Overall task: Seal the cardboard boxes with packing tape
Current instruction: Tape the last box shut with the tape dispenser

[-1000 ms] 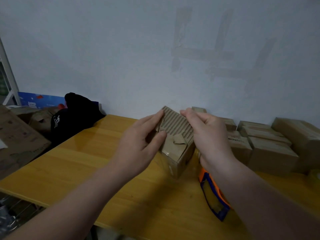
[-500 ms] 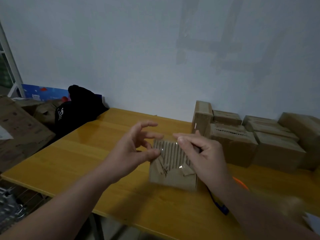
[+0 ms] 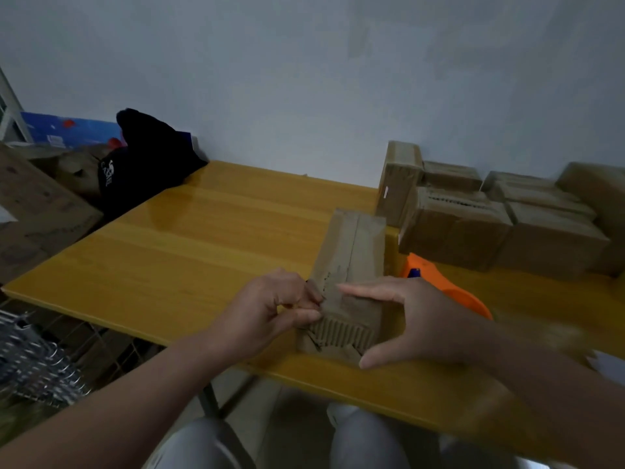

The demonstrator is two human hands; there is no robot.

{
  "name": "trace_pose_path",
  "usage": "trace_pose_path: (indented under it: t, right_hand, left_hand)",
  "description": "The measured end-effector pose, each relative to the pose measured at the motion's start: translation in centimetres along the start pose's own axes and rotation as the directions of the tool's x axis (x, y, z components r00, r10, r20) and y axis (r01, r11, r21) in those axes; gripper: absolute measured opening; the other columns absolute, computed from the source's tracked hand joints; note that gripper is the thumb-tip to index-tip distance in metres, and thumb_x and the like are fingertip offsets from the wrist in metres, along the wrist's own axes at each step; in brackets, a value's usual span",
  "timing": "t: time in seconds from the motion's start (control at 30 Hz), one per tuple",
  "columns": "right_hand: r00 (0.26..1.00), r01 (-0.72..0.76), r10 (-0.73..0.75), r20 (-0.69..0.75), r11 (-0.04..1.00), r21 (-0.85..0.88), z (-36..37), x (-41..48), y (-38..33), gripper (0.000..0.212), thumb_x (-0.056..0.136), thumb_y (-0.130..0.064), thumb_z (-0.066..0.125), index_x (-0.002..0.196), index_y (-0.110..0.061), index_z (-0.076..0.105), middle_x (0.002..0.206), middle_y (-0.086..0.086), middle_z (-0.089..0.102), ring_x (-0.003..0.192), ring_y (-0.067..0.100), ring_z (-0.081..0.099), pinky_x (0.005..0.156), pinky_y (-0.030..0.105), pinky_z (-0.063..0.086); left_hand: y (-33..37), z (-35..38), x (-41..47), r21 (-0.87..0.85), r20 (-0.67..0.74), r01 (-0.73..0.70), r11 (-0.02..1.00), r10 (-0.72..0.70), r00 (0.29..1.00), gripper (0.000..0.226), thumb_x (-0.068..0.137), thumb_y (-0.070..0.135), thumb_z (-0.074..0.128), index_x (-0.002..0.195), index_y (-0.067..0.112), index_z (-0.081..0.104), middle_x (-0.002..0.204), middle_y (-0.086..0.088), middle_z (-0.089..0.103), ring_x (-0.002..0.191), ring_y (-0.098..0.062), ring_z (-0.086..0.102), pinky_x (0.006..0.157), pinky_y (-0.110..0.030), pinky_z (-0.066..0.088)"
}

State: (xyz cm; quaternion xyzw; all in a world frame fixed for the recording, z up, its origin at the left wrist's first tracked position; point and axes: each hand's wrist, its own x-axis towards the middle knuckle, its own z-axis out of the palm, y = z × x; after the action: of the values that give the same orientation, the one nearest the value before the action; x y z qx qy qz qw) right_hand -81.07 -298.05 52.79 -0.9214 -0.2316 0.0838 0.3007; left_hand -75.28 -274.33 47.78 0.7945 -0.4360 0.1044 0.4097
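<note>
A small brown cardboard box (image 3: pixel 351 252) lies on the yellow wooden table (image 3: pixel 189 252), its torn near end showing bare corrugation. My left hand (image 3: pixel 270 309) pinches the torn edge at the box's near left corner with curled fingers. My right hand (image 3: pixel 406 326) spans the near right end, forefinger laid across the top and thumb under the front edge. An orange and blue tape dispenser (image 3: pixel 439 286) lies just right of the box, partly hidden behind my right hand.
Several taped cardboard boxes (image 3: pixel 507 218) are stacked at the back right against the wall. A black bag (image 3: pixel 142 170) sits off the table's left corner beside larger cartons (image 3: pixel 37 214). A metal wire rack (image 3: pixel 37 363) is at lower left. My knees show below the table edge.
The box has come down from mid-air and now lies flat on the table near the front edge. Both hands followed it down; the left went from spread fingers to pinching the torn corner.
</note>
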Motion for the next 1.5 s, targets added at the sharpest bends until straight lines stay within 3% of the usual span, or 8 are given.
trace_pose_path:
  t: [0.13,0.23,0.43,0.67,0.8,1.0,1.27,1.5]
  right_hand:
    - [0.999,0.045,-0.044,0.007,0.975,-0.216,0.0,0.1,0.3,0.096,0.058,-0.079,0.065,0.128,-0.073,0.0,0.132,-0.056,0.006,0.129,-0.026,0.003,0.104,0.009,0.014]
    - [0.989,0.145,-0.133,0.062,0.854,-0.5,0.6,0.6,0.4,0.098,0.069,-0.087,0.043,0.138,-0.058,-0.019,0.147,-0.038,-0.02,0.14,-0.008,-0.016,0.112,0.025,-0.006]
    - [0.944,0.283,-0.301,0.136,0.523,-0.804,2.5,1.3,0.3,0.09,0.084,-0.078,0.025,0.154,-0.023,0.01,0.161,0.003,0.006,0.148,0.025,0.004,0.115,0.052,0.002]
    - [0.913,0.198,-0.366,0.18,0.012,-0.98,3.9,2.0,1.5,0.09,0.087,-0.072,0.022,0.153,-0.013,0.009,0.16,0.006,0.003,0.146,0.025,0.002,0.116,0.05,0.003]
    - [0.907,0.149,-0.374,0.194,-0.146,-0.978,4.4,2.0,1.4,0.098,0.084,-0.077,0.027,0.152,-0.01,0.007,0.159,0.005,0.002,0.145,0.021,0.002,0.115,0.049,0.001]
    - [0.904,0.19,-0.349,0.247,-0.19,-0.963,5.2,1.7,0.7,0.093,0.086,-0.076,0.021,0.151,-0.009,0.013,0.156,0.008,0.004,0.144,0.025,0.001,0.115,0.048,-0.004]
    - [0.9,0.113,-0.398,0.178,-0.181,-0.977,5.2,3.1,0.3,0.097,0.086,-0.076,0.015,0.15,-0.005,0.0,0.155,0.009,-0.008,0.144,0.025,-0.005,0.114,0.048,-0.007]
    - [0.886,0.107,-0.427,0.178,-0.186,-0.977,5.6,3.2,0.4,0.099,0.084,-0.078,0.018,0.15,-0.006,0.001,0.154,0.003,-0.011,0.142,0.025,-0.007,0.114,0.049,-0.008]
  left_hand:
    - [0.2,-0.3,0.1,-0.123,0.012,0.085,0.989,-0.084,0.996,0.042,0.092,0.037,0.045,0.085,0.006,0.072,0.096,0.006,0.069,0.093,-0.002,0.061,0.08,-0.02,0.048]
    - [0.3,-0.6,0.3,-0.29,0.034,0.236,0.927,-0.237,0.971,0.05,0.095,0.045,0.029,0.102,0.016,0.068,0.104,0.009,0.067,0.1,-0.009,0.061,0.08,-0.025,0.052]
    - [-0.3,-0.8,0.8,-0.379,0.12,0.371,0.848,-0.352,0.928,0.054,0.095,0.047,0.017,0.121,0.024,0.059,0.117,0.015,0.063,0.114,-0.002,0.055,0.093,-0.02,0.047]
    - [-0.5,-0.6,0.7,-0.362,0.122,0.364,0.858,-0.344,0.931,0.057,0.096,0.045,0.019,0.117,0.016,0.063,0.118,0.007,0.065,0.116,-0.007,0.056,0.103,-0.039,0.043]
    - [-0.4,-0.3,0.7,-0.362,0.1,0.354,0.862,-0.342,0.934,0.056,0.097,0.046,0.021,0.116,0.016,0.064,0.116,0.005,0.066,0.114,-0.009,0.058,0.102,-0.041,0.044]
    - [-0.2,-0.3,0.8,-0.335,0.092,0.361,0.87,-0.351,0.932,0.057,0.095,0.049,0.023,0.116,0.016,0.065,0.117,0.005,0.065,0.114,-0.008,0.057,0.101,-0.04,0.044]
    - [-0.2,-0.3,1.3,-0.41,0.096,0.353,0.841,-0.345,0.934,0.057,0.1,0.041,0.021,0.114,0.007,0.064,0.115,0.0,0.066,0.109,-0.005,0.06,0.088,-0.013,0.045]
    - [-0.4,-0.3,1.4,-0.408,0.1,0.368,0.836,-0.359,0.928,0.06,0.099,0.045,0.02,0.113,0.007,0.065,0.115,-0.001,0.067,0.112,-0.007,0.059,0.092,-0.017,0.045]
